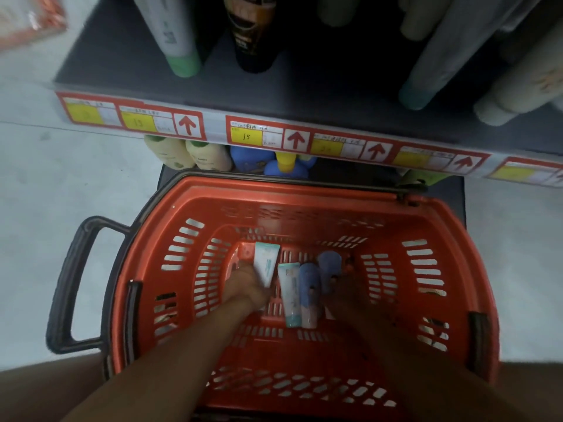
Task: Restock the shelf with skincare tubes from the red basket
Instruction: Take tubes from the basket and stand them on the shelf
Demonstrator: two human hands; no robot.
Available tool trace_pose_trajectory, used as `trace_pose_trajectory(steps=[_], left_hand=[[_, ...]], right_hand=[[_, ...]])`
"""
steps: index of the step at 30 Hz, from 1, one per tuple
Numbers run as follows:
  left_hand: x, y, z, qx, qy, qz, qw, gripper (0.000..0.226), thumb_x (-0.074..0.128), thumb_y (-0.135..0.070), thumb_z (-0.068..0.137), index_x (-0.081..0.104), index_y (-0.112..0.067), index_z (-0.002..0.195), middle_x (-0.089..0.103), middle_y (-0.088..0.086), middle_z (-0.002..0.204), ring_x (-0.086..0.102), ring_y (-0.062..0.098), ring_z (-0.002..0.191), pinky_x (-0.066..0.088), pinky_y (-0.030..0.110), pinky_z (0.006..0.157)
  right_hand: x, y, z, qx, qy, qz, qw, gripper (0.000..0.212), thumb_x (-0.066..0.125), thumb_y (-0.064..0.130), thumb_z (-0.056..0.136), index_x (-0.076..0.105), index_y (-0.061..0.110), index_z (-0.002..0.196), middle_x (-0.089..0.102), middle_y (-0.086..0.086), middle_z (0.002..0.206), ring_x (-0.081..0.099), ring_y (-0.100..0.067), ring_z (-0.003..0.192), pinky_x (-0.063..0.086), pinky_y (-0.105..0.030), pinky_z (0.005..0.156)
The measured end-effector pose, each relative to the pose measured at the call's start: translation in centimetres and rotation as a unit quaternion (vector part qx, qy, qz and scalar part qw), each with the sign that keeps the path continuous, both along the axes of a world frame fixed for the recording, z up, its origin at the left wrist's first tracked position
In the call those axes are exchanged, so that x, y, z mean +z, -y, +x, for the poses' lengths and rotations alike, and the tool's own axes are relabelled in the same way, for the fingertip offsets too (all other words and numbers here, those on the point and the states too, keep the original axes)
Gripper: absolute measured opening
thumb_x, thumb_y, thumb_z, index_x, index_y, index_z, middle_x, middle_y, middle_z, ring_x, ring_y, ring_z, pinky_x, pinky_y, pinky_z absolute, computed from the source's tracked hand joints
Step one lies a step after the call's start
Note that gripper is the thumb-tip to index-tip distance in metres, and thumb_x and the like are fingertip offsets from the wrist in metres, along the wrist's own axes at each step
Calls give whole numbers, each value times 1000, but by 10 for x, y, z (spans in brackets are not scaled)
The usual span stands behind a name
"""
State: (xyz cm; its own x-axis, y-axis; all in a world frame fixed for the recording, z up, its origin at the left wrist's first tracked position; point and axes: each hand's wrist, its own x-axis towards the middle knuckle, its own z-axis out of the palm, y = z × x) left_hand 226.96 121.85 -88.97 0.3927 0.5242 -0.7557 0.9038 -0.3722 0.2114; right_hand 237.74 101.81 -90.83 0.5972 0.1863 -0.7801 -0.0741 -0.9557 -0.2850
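Note:
The red basket [451,269] stands on the floor below the shelf [304,95]. Both my arms reach down into it. My left hand [246,284] is closed around the lower end of a white tube with teal print [265,260]. My right hand [350,290], dark and blurred, rests against a blue tube [329,266]; whether it grips the tube is unclear. Between the hands lie a white tube with a teal cap [289,293] and another blue tube with a clear cap [309,293]. A small red item [243,254] lies left of the held tube.
The shelf edge carries red and yellow price labels [246,137] with up arrows. Tubes stand on the shelf: a green-capped one [179,41], a dark one [253,35], grey ones [441,62]. Cream and blue bottles [210,155] sit on the lower shelf. The basket's black handle [73,284] sticks out left.

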Motion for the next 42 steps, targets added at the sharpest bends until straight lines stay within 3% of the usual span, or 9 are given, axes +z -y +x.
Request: trace_pose_trajectory(steps=[3, 6, 11, 14, 17, 24, 27, 30, 42], left_hand=[[22, 5, 3, 3, 25, 8, 1000, 82, 87, -40, 76, 43, -8, 138, 64, 10, 125, 65, 30, 115, 56, 37, 93], [44, 11, 7, 10, 67, 19, 998, 78, 85, -41, 76, 45, -8, 134, 66, 12, 125, 65, 31, 115, 55, 37, 92], [84, 26, 7, 22, 128, 41, 991, 76, 86, -54, 74, 51, -9, 125, 68, 13, 120, 68, 33, 110, 56, 38, 87], [113, 35, 10, 21, 163, 48, 985, 77, 88, -53, 72, 49, -12, 124, 71, 10, 116, 70, 33, 108, 57, 37, 84], [145, 47, 15, 11, 195, 66, 979, 72, 89, -48, 71, 50, -13, 119, 72, 9, 112, 71, 33, 102, 56, 36, 78], [221, 74, 23, 4, 321, 97, 942, 54, 88, -34, 74, 49, -20, 108, 69, 1, 103, 71, 26, 93, 57, 33, 72], [253, 82, 29, -1, 366, 102, 925, 56, 91, -37, 74, 48, -25, 108, 66, -6, 99, 70, 18, 87, 64, 38, 74], [284, 89, 35, -7, 405, 114, 907, 53, 90, -37, 75, 47, -27, 105, 62, -14, 87, 66, 10, 77, 62, 38, 74], [409, 128, 77, -47, 536, 179, 824, 53, 85, -46, 74, 45, -31, 107, 69, -9, 102, 70, 15, 96, 60, 38, 76]], right_hand=[[12, 3, 6, -2, 67, 39, 997, 106, 90, 48, 68, 29, 30, 153, 44, -11, 153, 53, -31, 132, 49, -41, 107], [26, 8, 10, 7, 79, 76, 994, 84, 89, 30, 70, 43, 18, 140, 52, -6, 131, 58, -26, 117, 52, -36, 97], [60, 15, 10, 9, 87, 119, 989, 40, 79, 37, 81, 71, 8, 107, 75, -3, 100, 75, -22, 97, 57, -33, 80], [95, 21, 11, 5, 138, 99, 985, 52, 82, 35, 81, 63, 6, 119, 71, -10, 112, 71, -29, 106, 44, -28, 74], [126, 29, 17, 2, 166, 99, 981, 66, 83, 41, 77, 53, 8, 125, 66, -11, 118, 68, -32, 109, 52, -33, 82], [177, 39, 33, -3, 254, 171, 952, 54, 69, 60, 66, 58, 20, 102, 68, 1, 91, 71, -21, 78, 58, -38, 62], [214, 42, 37, -12, 301, 220, 928, 36, 64, 49, 66, 55, 21, 84, 63, 4, 71, 64, -14, 57, 55, -41, 48], [265, 48, 35, -38, 323, 225, 919, 37, 67, 48, 65, 51, 24, 88, 65, 4, 80, 66, -17, 66, 48, -32, 50], [413, 84, 73, -99, 491, 309, 808, 49, 81, 41, 76, 45, 29, 108, 63, 2, 108, 65, -21, 96, 57, -42, 79]])
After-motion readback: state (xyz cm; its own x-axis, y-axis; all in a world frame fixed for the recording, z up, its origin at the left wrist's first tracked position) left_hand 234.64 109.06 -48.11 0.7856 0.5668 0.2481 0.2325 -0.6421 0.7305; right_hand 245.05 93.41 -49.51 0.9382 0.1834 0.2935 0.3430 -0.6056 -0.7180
